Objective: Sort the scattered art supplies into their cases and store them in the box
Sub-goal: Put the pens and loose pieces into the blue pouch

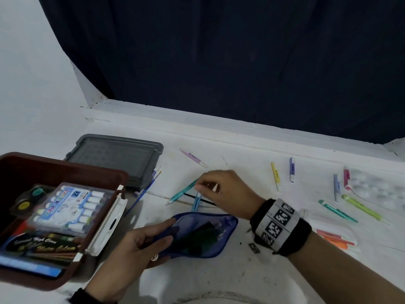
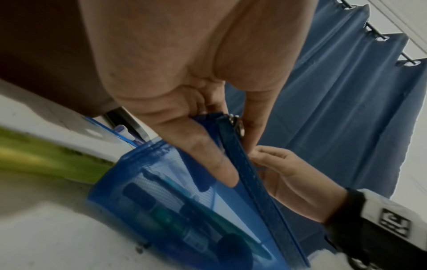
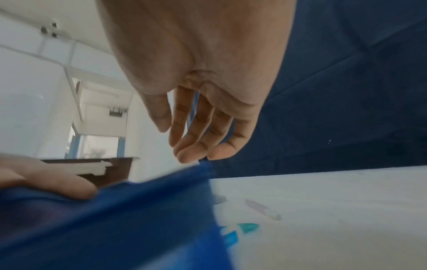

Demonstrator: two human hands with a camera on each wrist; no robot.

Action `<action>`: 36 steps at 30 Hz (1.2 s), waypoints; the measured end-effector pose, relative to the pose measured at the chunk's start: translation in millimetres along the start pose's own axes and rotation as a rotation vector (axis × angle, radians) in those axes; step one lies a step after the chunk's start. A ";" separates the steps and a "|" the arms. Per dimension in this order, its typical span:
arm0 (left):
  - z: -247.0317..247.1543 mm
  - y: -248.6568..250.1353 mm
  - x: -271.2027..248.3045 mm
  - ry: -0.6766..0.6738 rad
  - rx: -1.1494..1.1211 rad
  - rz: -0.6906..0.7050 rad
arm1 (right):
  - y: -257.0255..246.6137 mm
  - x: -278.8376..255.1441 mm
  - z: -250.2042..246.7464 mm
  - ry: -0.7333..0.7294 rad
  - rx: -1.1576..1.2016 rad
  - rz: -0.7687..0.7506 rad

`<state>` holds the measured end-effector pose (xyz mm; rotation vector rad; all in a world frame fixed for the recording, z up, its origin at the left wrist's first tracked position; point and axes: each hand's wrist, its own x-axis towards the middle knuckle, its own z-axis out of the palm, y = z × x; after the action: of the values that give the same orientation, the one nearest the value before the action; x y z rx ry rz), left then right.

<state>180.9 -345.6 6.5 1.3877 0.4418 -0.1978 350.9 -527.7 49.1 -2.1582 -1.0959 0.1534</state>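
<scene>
The blue mesh pouch [image 1: 206,235] is gripped open by the left hand [image 1: 140,244] so that the light blue pen [image 1: 196,201], pinched in the right hand [image 1: 221,189], can be slid in.

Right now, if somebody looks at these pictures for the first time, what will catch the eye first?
Probably the two hands in the middle of the table: the left hand holds open a blue mesh pouch, and the right hand pinches a light blue pen just above it. Next, the brown box at the left, already holding a marker set, and the coloured pens scattered at the right.
</scene>
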 end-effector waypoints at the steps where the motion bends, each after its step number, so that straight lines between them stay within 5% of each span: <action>1: -0.5 -0.1 -1.6 0.003 -0.005 -0.001 | 9.8 8.4 0.1 -0.007 -0.041 0.007; 12: -2.7 -3.1 -10.6 0.019 -0.033 -0.013 | 61.6 72.1 44.3 -0.500 -0.598 0.058; 20: -5.3 -5.5 -10.8 0.036 -0.029 -0.017 | 59.6 68.8 45.6 -0.319 -0.830 0.063; 30: 3.3 -1.5 -4.0 -0.011 0.021 -0.022 | 13.0 1.1 -10.2 0.127 -0.134 0.069; 36: 15.5 0.5 0.0 -0.085 0.070 0.002 | 7.9 -69.0 -15.8 0.142 -0.170 -0.004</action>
<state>184.0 -360.6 8.7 1.4425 0.3663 -0.2720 318.6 -590.8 42.2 -2.2775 -1.0642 -0.0975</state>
